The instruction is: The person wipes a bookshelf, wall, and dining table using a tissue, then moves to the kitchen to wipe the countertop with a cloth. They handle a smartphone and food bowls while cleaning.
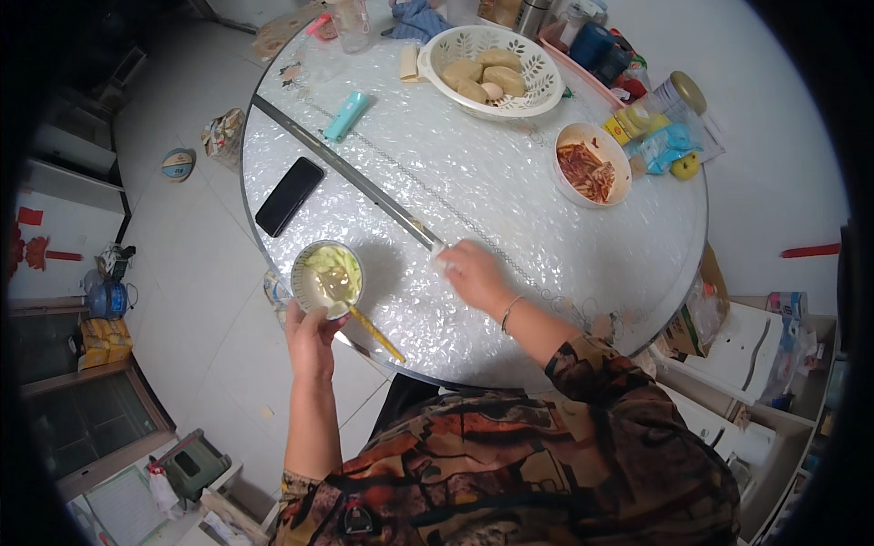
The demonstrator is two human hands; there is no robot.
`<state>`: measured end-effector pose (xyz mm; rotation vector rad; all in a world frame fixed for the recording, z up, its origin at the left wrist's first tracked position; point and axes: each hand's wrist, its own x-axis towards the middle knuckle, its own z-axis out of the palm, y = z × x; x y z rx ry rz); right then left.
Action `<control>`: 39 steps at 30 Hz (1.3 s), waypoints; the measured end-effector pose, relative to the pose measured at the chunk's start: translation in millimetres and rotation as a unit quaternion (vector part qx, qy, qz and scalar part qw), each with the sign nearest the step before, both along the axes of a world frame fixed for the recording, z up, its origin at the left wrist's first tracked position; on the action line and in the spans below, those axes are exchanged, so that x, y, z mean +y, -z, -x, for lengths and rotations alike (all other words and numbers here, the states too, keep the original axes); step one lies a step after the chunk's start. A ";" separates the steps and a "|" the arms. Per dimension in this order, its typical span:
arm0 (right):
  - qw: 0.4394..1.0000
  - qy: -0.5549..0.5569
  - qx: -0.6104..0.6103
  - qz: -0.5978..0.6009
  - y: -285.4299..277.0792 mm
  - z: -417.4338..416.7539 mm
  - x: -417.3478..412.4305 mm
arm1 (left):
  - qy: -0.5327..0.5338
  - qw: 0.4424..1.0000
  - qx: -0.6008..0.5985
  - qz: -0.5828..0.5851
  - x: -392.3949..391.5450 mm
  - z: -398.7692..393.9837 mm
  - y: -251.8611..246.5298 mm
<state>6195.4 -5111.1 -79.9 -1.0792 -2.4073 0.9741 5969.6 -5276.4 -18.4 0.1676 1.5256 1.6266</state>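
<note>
My left hand (313,338) grips the near rim of a bowl (298,281) with pale green food and liquid in it, at the table's left edge. A spoon with a yellow handle (377,333) leans out over the rim. My right hand (474,276) pinches a crumpled white tissue (439,253) against the tabletop (450,348), by the end of a dark metal strip (341,167). A black smartphone (289,196) lies beyond the bowl, and a turquoise handheld device (347,117) lies across the strip from it.
A white bowl of reddish food (561,184) stands on the right. Farther back are a white perforated basket (437,78) holding buns and an egg, a blue cloth (416,22), a clear cup (353,31), a pink tray (580,68) of containers and a yellow-green fruit (685,166).
</note>
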 end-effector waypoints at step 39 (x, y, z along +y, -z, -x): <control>0.905 0.379 -0.098 -0.166 38.3 -234.3 18.4 | 0.167 0.986 -0.028 0.014 180.4 -42.6 47.5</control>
